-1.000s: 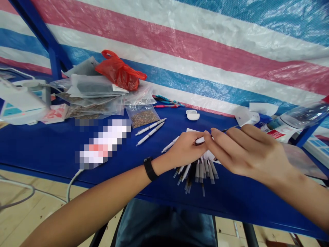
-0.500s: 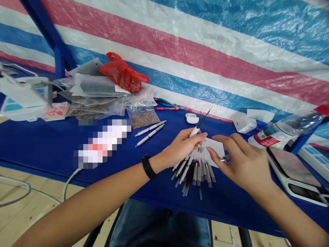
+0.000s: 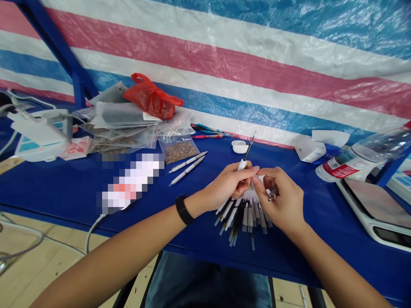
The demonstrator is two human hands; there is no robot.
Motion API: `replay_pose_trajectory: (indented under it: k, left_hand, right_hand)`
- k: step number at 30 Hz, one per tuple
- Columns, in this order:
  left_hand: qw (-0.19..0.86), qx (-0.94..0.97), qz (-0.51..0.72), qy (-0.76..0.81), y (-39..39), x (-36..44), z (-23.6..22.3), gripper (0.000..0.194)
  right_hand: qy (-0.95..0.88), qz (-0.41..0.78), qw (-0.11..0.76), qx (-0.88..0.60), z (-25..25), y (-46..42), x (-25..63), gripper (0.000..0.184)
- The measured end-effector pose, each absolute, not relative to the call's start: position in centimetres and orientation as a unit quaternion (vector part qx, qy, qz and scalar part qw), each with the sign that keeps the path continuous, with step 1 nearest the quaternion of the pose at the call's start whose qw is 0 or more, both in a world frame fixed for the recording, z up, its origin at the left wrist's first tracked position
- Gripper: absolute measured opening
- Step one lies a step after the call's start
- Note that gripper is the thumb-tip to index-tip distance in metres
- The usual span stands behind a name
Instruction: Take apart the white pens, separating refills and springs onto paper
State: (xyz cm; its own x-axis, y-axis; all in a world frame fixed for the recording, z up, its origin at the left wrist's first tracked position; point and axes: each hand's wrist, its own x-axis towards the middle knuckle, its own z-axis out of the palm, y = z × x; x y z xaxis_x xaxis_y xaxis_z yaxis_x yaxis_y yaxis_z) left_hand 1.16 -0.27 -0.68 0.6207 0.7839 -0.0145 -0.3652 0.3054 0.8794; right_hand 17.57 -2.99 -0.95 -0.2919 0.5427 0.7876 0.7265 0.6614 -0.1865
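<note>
My left hand (image 3: 227, 183) grips a white pen (image 3: 243, 163) upright, its thin black tip pointing away from me. My right hand (image 3: 278, 199) is right beside it, fingertips almost at the pen's lower end. A small metal pen part (image 3: 272, 193) sits pinched in my right fingers. Below both hands, a fan of several white and black pen parts (image 3: 245, 220) lies on white paper, partly hidden by my palms. Two white pens (image 3: 187, 168) lie side by side to the left of my left hand.
The blue table (image 3: 321, 222) also holds zip bags of dried herbs (image 3: 177, 152), a red plastic bag (image 3: 152, 98), a white case (image 3: 239, 146), a pixelated object (image 3: 130, 184), a plastic bottle (image 3: 362, 164) and a digital scale (image 3: 375, 209). A striped tarp hangs behind.
My right hand has moved left, closing in on my left hand and the pen. The pen stays upright in my left hand, and the view has shifted slightly.
</note>
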Motion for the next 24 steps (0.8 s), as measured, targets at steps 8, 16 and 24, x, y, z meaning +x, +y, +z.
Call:
replay_pose_trajectory:
  k: [8, 16, 24]
  left_hand:
    - [0.780, 0.469, 0.362, 0.202, -0.5, 1.5, -0.9, 0.041]
    - [0.779, 0.534, 0.281, 0.171, -1.0, 1.4, -0.9, 0.056]
    - [0.773, 0.589, 0.166, 0.170, -2.1, 1.8, -0.2, 0.068]
  right_hand:
    - [-0.715, 0.089, 0.547, -0.427, -1.3, -4.0, 17.0, 0.004]
    - [-0.600, 0.234, 0.666, -0.375, -0.2, -2.4, 19.3, 0.007]
    - [-0.634, 0.354, 0.610, -0.318, 2.3, -2.9, 21.3, 0.015]
